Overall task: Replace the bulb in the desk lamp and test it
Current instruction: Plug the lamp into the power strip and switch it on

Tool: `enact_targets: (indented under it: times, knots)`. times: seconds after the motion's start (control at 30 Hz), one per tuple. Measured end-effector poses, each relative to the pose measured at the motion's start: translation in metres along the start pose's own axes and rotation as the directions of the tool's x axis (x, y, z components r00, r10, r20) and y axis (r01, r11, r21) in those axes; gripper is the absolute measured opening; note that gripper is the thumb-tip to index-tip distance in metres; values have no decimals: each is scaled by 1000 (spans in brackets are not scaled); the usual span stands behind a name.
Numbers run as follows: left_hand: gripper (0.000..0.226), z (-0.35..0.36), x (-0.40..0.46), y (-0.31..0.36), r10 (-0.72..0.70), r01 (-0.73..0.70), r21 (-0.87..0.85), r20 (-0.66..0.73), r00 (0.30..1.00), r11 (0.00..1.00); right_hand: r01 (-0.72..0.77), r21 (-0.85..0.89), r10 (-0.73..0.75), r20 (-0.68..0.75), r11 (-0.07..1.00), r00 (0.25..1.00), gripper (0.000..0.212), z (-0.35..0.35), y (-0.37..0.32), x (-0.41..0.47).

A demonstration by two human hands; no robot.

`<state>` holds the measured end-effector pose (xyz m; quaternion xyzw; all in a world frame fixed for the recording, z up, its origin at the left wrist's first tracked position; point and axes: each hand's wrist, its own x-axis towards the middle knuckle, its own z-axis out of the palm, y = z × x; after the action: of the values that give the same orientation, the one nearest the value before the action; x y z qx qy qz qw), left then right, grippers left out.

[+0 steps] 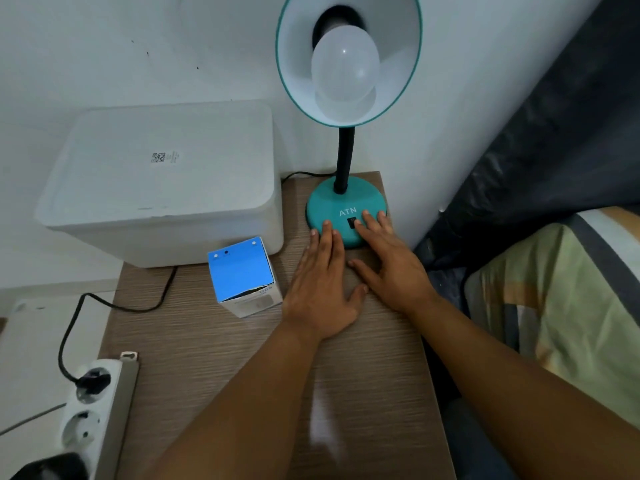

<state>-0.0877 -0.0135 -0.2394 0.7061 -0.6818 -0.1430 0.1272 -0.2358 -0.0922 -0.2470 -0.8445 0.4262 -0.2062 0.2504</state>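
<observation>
A teal desk lamp stands at the back right of a wooden table [242, 358]. Its shade [291, 77] faces me with a white bulb [344, 69] seated in the socket, unlit. The round teal base [332, 206] carries the letters ATN and a small black switch [351, 222]. My left hand [320, 289] lies flat on the table, its straight fingertips touching the base's front left edge. My right hand [388, 261] also lies flat, fingers straight, one fingertip on or right beside the switch. A blue and white bulb box [242, 277] stands left of my left hand.
A large white lidded bin [166, 181] fills the back left of the table. The lamp's black cord [114, 306] runs off the left edge to a white power strip [93, 407]. A wall stands behind; bedding [554, 296] lies to the right.
</observation>
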Motion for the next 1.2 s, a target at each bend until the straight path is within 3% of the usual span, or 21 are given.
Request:
enact_targets:
  times: [0.47,1.2]
  knots:
    - [94,3,1,0,-13,13,-4,-7,1000,1000,-72,62,74,-27,995,997,61,3,-3,0]
    - [94,6,4,-2,-9,9,-13,-12,1000,1000,-29,56,31,-39,998,999,61,2,-5,-1]
